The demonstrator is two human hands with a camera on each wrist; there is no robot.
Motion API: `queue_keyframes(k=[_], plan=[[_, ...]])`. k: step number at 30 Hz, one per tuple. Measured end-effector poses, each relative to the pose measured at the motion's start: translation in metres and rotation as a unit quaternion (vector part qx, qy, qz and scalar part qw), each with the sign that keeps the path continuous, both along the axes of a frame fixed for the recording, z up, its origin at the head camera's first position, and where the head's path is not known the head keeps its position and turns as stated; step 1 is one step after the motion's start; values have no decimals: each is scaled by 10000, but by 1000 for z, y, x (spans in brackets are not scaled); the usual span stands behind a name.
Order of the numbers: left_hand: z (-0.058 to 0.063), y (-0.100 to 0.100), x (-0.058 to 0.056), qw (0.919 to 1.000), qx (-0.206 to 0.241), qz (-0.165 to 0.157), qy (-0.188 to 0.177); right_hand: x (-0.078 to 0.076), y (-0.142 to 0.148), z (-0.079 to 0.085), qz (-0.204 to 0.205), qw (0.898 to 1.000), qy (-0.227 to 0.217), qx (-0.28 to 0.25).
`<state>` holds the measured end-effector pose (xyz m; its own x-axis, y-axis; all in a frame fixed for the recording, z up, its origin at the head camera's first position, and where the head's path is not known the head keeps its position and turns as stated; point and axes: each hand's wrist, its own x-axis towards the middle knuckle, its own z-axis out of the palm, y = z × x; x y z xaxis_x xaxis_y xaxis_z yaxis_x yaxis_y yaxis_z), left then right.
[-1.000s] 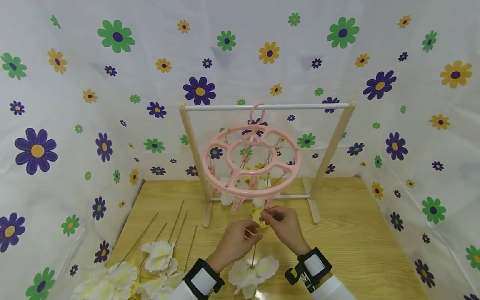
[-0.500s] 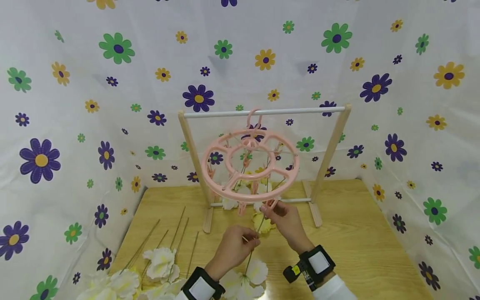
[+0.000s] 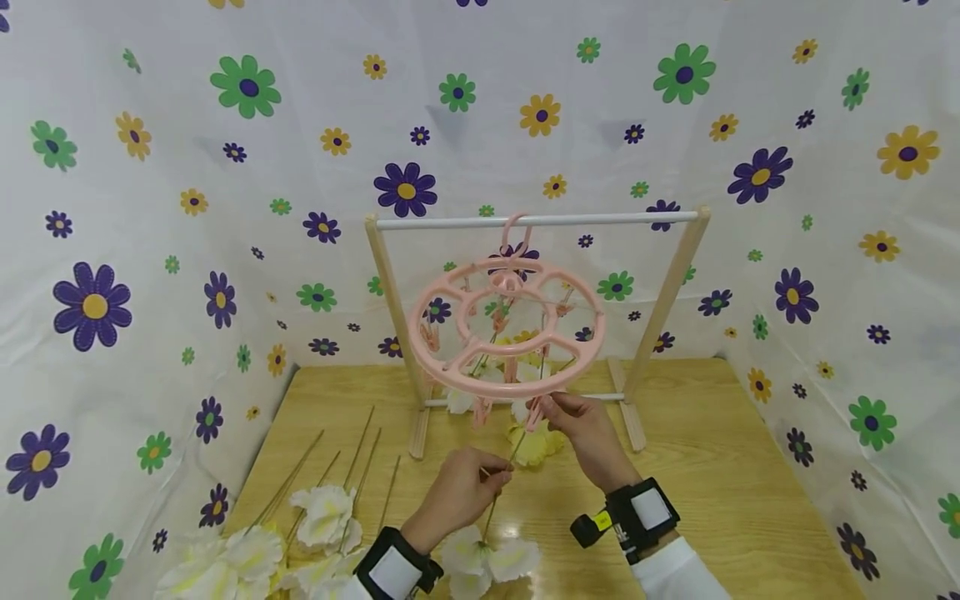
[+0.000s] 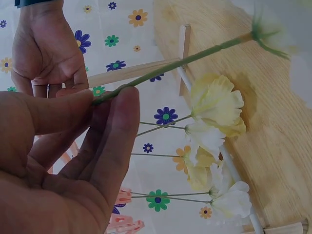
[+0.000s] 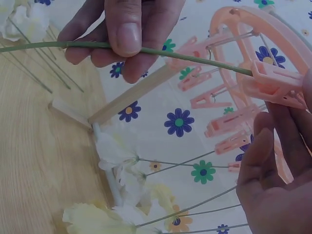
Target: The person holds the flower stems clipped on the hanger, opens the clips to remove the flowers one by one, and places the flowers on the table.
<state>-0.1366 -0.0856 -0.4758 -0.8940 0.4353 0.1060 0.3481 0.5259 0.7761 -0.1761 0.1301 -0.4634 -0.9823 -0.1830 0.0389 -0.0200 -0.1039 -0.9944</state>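
My left hand (image 3: pixel 465 493) pinches the green stem (image 5: pixel 195 59) of a white artificial flower (image 3: pixel 468 560) between thumb and fingers. The bloom hangs low toward me, and the stem slants up to the right. My right hand (image 3: pixel 592 437) grips a pink clothespin (image 5: pixel 275 84) under the front right of a round pink hanger (image 3: pixel 510 389). In the right wrist view the stem's tip sits at the clothespin's mouth; whether it is clamped I cannot tell. Other clothespins on the ring hold flowers head down, among them a yellow flower (image 4: pixel 217 102) and a white flower (image 4: pixel 231 201).
The hanger hooks over the white bar (image 3: pixel 600 220) of a wooden stand (image 3: pixel 663 312). Several loose white flowers (image 3: pixel 326 515) lie at the table's (image 3: pixel 720 467) front left, stems pointing away. Flower-patterned cloth (image 3: pixel 300 75) surrounds the table.
My right hand has moved from the stem up to the clothespin and now holds it. My left hand has brought the stem's tip up to that clothespin, the bloom shifting slightly left.
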Motion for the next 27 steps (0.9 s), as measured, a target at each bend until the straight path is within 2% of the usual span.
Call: queue_keyframes(k=[5,10,12,14,17,20,23,27], plan=[[2,-7,3,9987,-457,212,-30,-2,-3,0,-420,9989,7,-192],[3,-28,8,9965,-642,466,-246,-4,-3,1,-632,9976,92,-269],[7,-40,8,9952,-638,699,-265,-3,-2,0,-674,9973,144,-237],[13,-54,6,9922,-532,1068,-348,-3,-1,-1,-662,9974,150,-221],[28,-77,2,9852,-333,1644,-361,-2,1,-2,-684,9975,111,-114],[47,-103,-5,9775,-223,2094,-118,-2,3,-3,-658,9978,-22,47],[66,-131,-16,9707,-281,2370,280,-1,4,-3,-592,9978,-205,227],[83,-165,-36,9572,-699,2640,959,-1,5,-4,-484,9976,-406,296]])
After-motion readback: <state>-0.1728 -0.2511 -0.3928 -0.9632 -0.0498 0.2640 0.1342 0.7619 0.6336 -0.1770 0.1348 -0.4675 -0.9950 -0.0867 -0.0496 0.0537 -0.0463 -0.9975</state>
